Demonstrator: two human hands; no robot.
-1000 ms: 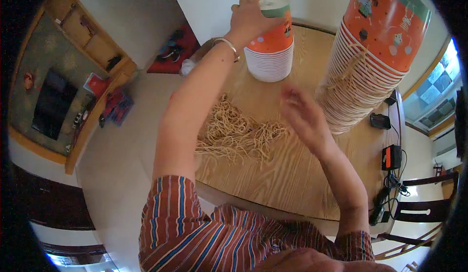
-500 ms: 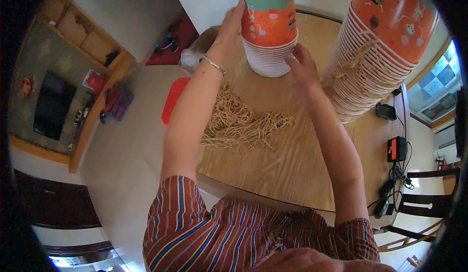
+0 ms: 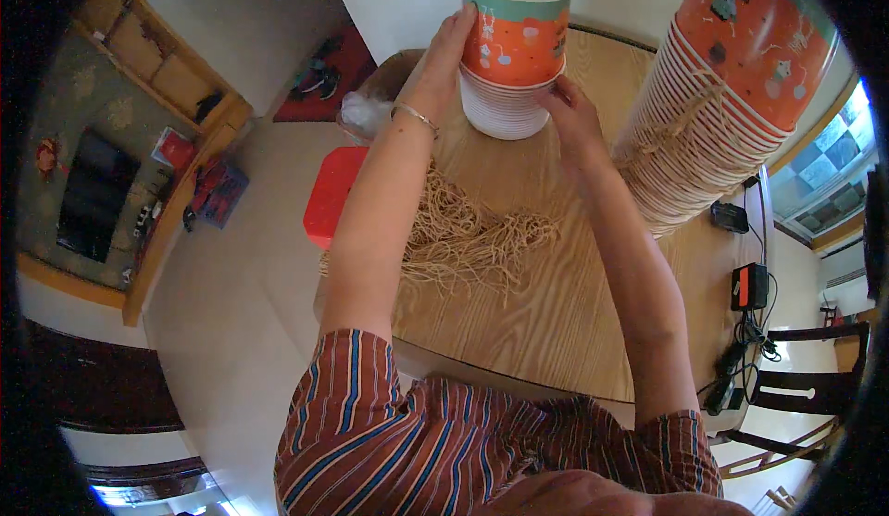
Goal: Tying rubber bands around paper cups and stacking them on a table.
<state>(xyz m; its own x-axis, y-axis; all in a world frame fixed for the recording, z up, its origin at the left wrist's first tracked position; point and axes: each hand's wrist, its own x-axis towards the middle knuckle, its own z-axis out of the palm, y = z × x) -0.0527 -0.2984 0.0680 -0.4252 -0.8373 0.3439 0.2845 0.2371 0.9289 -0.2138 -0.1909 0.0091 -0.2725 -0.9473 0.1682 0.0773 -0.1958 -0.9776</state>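
Well, the wood-grain worktop (image 3: 556,340) takes up most of the room in front of me, with a dark wooden chair (image 3: 806,391) at its right-hand end. Across on the left is a black flat-screen television (image 3: 97,197). On the worktop's right side towers a tall stack of paper tubs (image 3: 732,72), nested upside down; the uppermost shows orange sides with printed figures, and the rest appear as pale rims. A bunch of tan cord (image 3: 685,127) hangs against those rims.

The short stack of paper tubs (image 3: 515,44) stands upright near the worktop's back edge, bases up, its top tub green and orange, between the person's two hands. The left hand (image 3: 443,58) lies along its left side, fingers against the printed wall. The right hand (image 3: 569,113) has bent fingers at the rims on the right. From here I can't tell whether either one really grips.

Nearer the person spreads a loose heap of tan cord (image 3: 472,234), partly behind the left forearm. Just left of that forearm shows a red container (image 3: 331,192). A black power adapter (image 3: 748,286) with an orange panel lies by the right edge, and a thin bracelet (image 3: 415,118) circles the left wrist.
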